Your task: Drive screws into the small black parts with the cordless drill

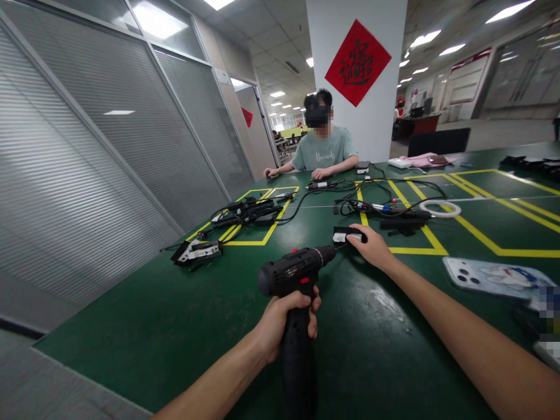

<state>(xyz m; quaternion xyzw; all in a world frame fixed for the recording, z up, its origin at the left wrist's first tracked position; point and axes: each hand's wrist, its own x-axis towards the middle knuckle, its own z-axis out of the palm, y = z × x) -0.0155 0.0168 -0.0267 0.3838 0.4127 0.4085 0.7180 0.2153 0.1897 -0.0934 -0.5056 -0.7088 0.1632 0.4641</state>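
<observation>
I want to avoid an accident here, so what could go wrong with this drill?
The drill in the left hand points close to the right hand, so a slip might injure it. Only the right hand appears to steady the small black block, which could twist if drilled.

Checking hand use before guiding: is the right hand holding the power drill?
No, the left hand grips the power drill around its handle.

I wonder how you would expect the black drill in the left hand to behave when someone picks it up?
The drill would probably feel rigid, judging by its hard-looking casing. It may be top-heavy, as the long body sits across its grip. It might dip forward, since the chuck juts out ahead.
</observation>
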